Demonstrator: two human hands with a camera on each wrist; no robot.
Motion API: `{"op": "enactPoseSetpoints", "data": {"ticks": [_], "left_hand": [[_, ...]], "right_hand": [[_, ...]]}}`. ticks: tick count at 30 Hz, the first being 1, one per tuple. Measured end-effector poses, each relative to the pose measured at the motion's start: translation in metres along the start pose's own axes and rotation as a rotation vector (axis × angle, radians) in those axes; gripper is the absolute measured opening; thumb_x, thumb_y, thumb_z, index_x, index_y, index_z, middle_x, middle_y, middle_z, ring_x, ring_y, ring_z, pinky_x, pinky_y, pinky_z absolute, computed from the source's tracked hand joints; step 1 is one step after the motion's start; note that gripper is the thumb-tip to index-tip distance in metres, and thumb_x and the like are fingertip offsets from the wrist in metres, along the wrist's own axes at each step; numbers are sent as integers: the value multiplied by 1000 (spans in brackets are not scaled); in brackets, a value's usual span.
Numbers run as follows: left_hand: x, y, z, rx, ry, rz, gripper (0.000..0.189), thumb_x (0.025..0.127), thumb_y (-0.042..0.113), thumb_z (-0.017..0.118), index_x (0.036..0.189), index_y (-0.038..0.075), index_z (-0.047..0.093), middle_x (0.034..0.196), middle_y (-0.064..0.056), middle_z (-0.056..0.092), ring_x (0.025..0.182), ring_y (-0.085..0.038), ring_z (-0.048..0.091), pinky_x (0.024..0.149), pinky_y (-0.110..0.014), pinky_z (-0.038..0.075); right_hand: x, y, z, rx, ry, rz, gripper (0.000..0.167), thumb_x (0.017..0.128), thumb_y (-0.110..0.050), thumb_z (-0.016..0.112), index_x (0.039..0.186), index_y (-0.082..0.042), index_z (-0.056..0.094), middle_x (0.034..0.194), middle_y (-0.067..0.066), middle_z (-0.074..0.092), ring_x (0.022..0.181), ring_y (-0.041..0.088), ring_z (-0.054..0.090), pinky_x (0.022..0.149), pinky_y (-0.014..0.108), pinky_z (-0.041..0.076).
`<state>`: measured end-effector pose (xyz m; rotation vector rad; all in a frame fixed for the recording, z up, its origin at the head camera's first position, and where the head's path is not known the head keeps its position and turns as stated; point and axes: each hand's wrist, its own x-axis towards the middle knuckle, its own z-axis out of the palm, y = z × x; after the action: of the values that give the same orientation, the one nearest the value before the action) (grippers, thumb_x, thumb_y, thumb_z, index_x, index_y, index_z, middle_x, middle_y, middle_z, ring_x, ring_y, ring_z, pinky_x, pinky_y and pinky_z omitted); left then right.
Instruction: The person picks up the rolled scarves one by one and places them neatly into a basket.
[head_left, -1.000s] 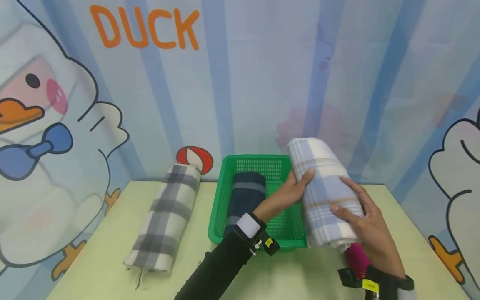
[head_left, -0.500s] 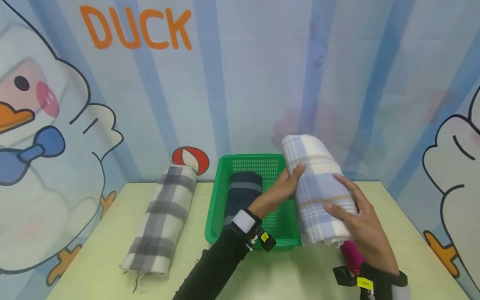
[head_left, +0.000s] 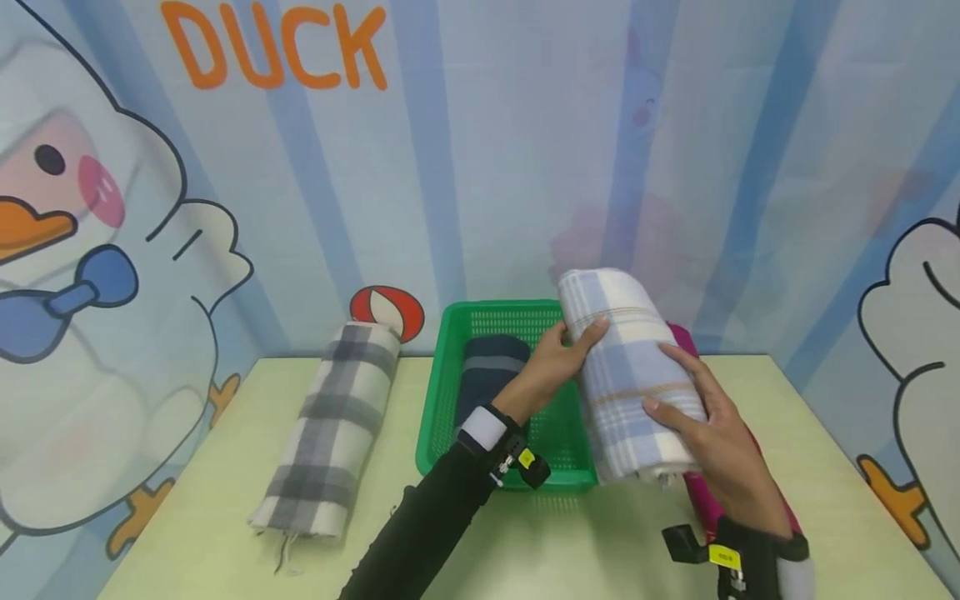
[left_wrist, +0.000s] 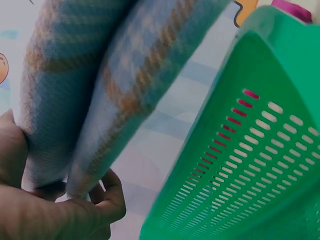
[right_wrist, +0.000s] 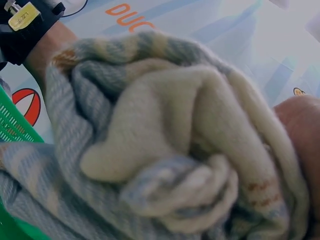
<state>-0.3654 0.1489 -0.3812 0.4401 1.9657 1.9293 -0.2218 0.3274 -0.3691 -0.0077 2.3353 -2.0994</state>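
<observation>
A rolled blue-and-white plaid scarf (head_left: 626,383) is held up at a tilt beside the right side of the green basket (head_left: 429,417), overlapping its rim in the head view. My left hand (head_left: 551,367) grips its left side, thumb on top; the left wrist view shows those fingers curled at the loose edge of the scarf (left_wrist: 125,100). On the other side, my right hand (head_left: 723,450) holds the roll with its thumb over the top. The right wrist view looks into the spiral end of the scarf (right_wrist: 165,130). A navy rolled scarf (head_left: 491,371) lies inside the basket's left half.
Left of the basket, a grey-and-white checked rolled scarf (head_left: 330,433) with fringe lies on the pale yellow table (head_left: 202,492). A magenta roll (head_left: 701,504) lies to the right, mostly hidden behind my right hand and the plaid scarf. A printed curtain (head_left: 510,167) hangs behind the table.
The plaid scarf and both hands have shifted slightly left relative to the basket, uncovering more of the magenta roll. Both hands keep their hold; the view has also shifted a little.
</observation>
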Motion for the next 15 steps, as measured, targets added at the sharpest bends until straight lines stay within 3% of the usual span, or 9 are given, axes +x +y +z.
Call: {"op": "enactPoseSetpoints", "data": {"ticks": [15], "left_hand": [[0, 3, -7, 35, 90, 4, 75, 87, 61, 67, 144, 18, 45, 128, -9, 58, 98, -19, 66, 83, -38, 58]], "right_hand": [[7, 3, 8, -82, -25, 69, 75, 99, -37, 61, 153, -54, 12, 150, 16, 24, 106, 30, 58, 78, 39, 58]]}}
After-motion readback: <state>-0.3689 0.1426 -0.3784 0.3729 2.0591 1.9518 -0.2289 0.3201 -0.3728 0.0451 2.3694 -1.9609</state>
